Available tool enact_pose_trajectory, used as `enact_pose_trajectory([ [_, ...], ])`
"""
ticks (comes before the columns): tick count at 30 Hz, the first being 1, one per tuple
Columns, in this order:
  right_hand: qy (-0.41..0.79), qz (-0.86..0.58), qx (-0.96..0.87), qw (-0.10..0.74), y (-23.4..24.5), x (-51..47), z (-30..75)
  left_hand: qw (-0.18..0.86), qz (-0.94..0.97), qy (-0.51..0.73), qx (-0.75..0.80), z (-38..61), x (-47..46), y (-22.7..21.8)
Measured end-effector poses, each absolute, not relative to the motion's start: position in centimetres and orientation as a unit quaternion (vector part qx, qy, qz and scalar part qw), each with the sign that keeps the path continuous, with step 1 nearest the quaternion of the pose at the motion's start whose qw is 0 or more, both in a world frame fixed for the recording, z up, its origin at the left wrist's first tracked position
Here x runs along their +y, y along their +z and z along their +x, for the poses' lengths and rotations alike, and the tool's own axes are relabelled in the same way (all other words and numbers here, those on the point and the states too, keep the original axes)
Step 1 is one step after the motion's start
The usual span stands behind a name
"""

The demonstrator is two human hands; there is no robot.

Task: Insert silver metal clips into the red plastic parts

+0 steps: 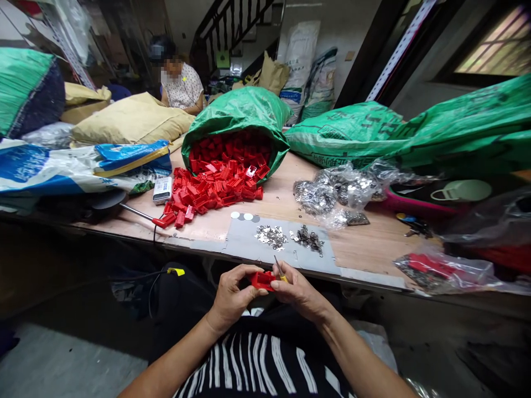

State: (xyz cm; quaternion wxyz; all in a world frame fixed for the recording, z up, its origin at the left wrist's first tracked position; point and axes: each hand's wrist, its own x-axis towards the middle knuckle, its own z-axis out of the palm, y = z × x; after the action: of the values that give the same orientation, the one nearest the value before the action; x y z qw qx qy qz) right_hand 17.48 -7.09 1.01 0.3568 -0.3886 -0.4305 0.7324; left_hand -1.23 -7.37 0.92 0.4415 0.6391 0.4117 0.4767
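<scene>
Over my lap, just in front of the table edge, my left hand (237, 288) pinches a small red plastic housing (262, 280) between thumb and fingers. My right hand (297, 290) is closed on a thin metal tool with a yellow handle (284, 278), perhaps a small screwdriver; its shaft points up and away. The right fingertips meet the housing's right end. Beyond my hands, a grey mat (240, 243) bears a pile of shiny flat metal pieces (271, 236) and a darker pile of small metal parts (307, 239).
A green sack (240, 110) spills many red housings (207, 190) onto the table. Clear bags of metal parts (332, 190) lie to the right, near a pink basket (418, 204). A white box (162, 190) stands left. Another person (182, 83) sits across the table.
</scene>
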Motion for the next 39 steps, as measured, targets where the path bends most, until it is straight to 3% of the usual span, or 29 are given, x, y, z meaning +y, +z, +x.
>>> enact_pose_trajectory([
  [6, 0.681, -0.412, -0.506, 0.332, 0.9, -6.4, 17.8, 0.592, 0.511, 0.484, 0.393, -1.7, -7.0, 0.3],
  [10, 0.420, -0.536, -0.648, 0.341, 1.6, -4.1, 19.3, 0.625, 0.443, 0.508, 0.394, -1.5, -6.8, 0.1],
  [13, 0.227, -0.588, -0.721, 0.288, 1.6, -2.3, 20.3, 0.638, 0.412, 0.524, 0.387, -1.4, -6.7, 0.0],
  [17, 0.142, -0.566, -0.773, 0.249, 0.9, -0.9, 20.5, 0.658, 0.394, 0.519, 0.378, -1.4, -6.6, 0.0],
  [23, 0.119, -0.571, -0.783, 0.215, 0.6, -0.3, 19.9, 0.662, 0.380, 0.523, 0.380, -1.4, -6.5, 0.1],
  [29, 0.148, -0.570, -0.761, 0.274, 0.8, -0.1, 20.2, 0.682, 0.338, 0.530, 0.373, -1.1, -6.1, 0.3],
  [33, 0.227, -0.564, -0.717, 0.339, 1.9, -0.4, 20.0, 0.698, 0.301, 0.538, 0.364, -0.9, -5.9, 0.9],
  [39, 0.419, -0.504, -0.657, 0.373, 4.0, -2.4, 18.0, 0.715, 0.274, 0.538, 0.353, -0.6, -5.7, 1.5],
])
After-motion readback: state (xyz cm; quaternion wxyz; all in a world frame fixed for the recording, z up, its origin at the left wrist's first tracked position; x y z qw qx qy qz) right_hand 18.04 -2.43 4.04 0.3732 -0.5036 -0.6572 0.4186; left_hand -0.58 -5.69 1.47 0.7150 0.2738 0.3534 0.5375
